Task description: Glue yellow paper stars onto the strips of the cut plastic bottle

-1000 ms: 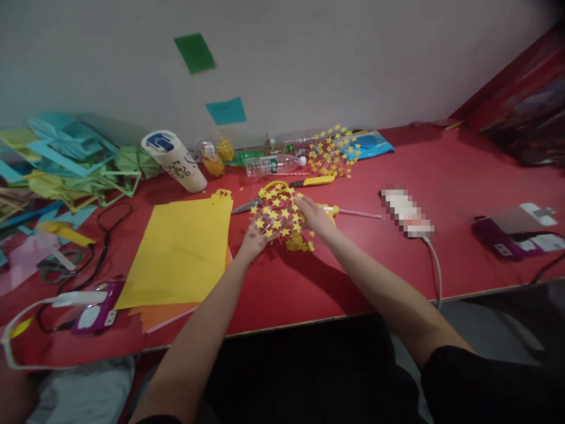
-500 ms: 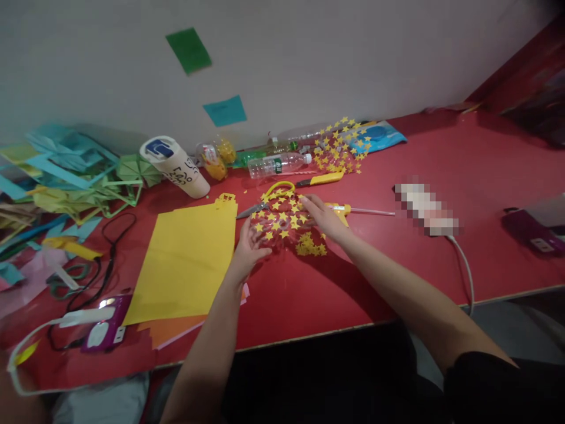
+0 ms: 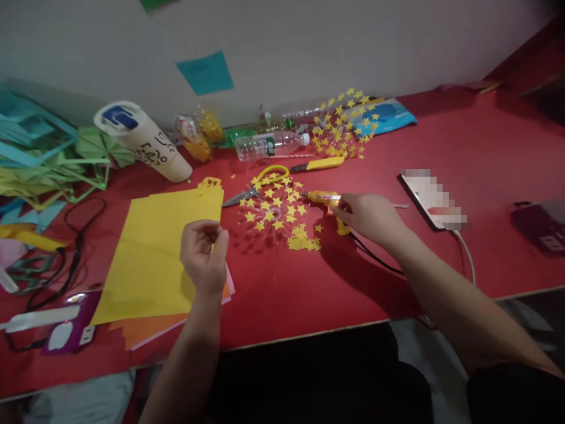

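We've left the starred plastic unheld; right of it, our right hand meets the glue gun; our left hand curls; whether fingers grip, we can't tell.

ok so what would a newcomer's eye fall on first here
Probably the yellow stars on clear plastic, mid-picture on the red table. Next might come the big yellow sheet by the left hand, then the yellow glue gun at the right hand.

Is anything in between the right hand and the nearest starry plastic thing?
Yes: the yellow glue gun lies between the right hand and the nearer starry plastic piece, pointing toward that piece.
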A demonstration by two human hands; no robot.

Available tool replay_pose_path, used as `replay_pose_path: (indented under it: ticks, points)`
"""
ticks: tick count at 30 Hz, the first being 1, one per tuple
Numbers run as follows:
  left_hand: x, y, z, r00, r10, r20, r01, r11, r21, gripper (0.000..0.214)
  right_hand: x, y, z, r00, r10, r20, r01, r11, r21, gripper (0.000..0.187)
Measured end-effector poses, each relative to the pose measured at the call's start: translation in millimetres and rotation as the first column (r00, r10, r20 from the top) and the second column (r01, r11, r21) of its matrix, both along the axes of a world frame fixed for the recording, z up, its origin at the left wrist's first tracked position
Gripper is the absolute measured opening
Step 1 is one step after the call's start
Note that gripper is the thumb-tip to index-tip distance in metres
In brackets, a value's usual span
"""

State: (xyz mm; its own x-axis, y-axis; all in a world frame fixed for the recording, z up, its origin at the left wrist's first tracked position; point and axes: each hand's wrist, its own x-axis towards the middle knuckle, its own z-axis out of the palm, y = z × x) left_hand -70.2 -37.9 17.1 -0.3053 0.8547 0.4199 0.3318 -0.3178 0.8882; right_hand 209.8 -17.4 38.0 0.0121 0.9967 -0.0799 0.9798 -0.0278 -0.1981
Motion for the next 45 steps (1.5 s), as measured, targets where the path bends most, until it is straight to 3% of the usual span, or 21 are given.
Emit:
replay_pose_path:
  ticks: [2,4,7,9,12,16,19,21,23,26,29,33,37,45]
  points:
    - [8,-13,10.4,0.978,-0.092,-0.186,0.111,0.989,0.094,0.009,-1,-3,-7.7,0.993,0.116,0.014,-0.115,0.993,-0.032,0.022]
    - [19,-24,19.1,0.881,-0.29,-0.374,0.336,0.94,0.063,0.01,-5,-6,-16.0,0.965,0.258,0.047,-0.257,0.966,-0.03,0.02]
    - [41,-30,23.7,0.573,-0.604,-0.554,0.63,0.757,-0.174,0.01,-10,-10,-26.0,0.909,0.395,0.137,-0.398,0.917,0.001,0.024]
    - [54,-29,20.4,0.45,-0.674,-0.586,0.651,0.696,-0.301,0.014,-11,-13,-30.4,0.89,0.421,0.177,-0.433,0.901,0.038,0.027]
    - [67,-28,10.6,0.389,-0.703,-0.595,0.63,0.675,-0.385,0.017,-12,-16,-34.5,0.874,0.444,0.197,-0.464,0.883,0.068,0.03]
    - [72,-32,-0.5,0.424,-0.704,-0.57,0.619,0.685,-0.384,0.017,-15,-18,-37.2,0.842,0.503,0.193,-0.522,0.851,0.059,0.029]
    - [72,-36,-6.2,0.492,-0.712,-0.502,0.615,0.692,-0.378,0.015,-16,-19,-36.6,0.864,0.477,0.159,-0.49,0.87,0.055,0.028]
    - [71,-38,-9.2,0.538,-0.725,-0.431,0.602,0.688,-0.405,0.012,-16,-21,-33.5,0.903,0.426,0.053,-0.429,0.9,0.074,0.025]
    - [69,-38,-11.1,0.605,-0.714,-0.353,0.566,0.697,-0.441,0.01,-14,-25,-27.7,0.89,0.415,-0.191,-0.403,0.91,0.1,0.022]
    - [68,-38,-10.9,0.7,-0.661,-0.272,0.509,0.728,-0.459,0.017,-14,-31,-17.6,0.682,0.411,-0.605,-0.464,0.883,0.077,0.017]
    - [67,-37,-8.7,0.751,-0.628,-0.203,0.502,0.743,-0.443,0.016,-16,-34,-11.8,0.553,0.312,-0.773,-0.501,0.866,-0.008,0.016]
    - [69,-36,-7.5,0.762,-0.621,-0.185,0.512,0.752,-0.415,0.003,-20,-34,-12.7,0.535,0.266,-0.802,-0.504,0.862,-0.05,0.015]
    - [70,-36,-8.0,0.752,-0.633,-0.183,0.523,0.743,-0.418,0.008,-22,-34,-15.3,0.519,0.292,-0.804,-0.526,0.85,-0.031,0.019]
    - [73,-32,-3.2,0.79,-0.607,0.094,0.56,0.649,-0.514,0.007,-25,-37,-16.0,0.516,0.312,-0.798,-0.497,0.868,0.018,0.011]
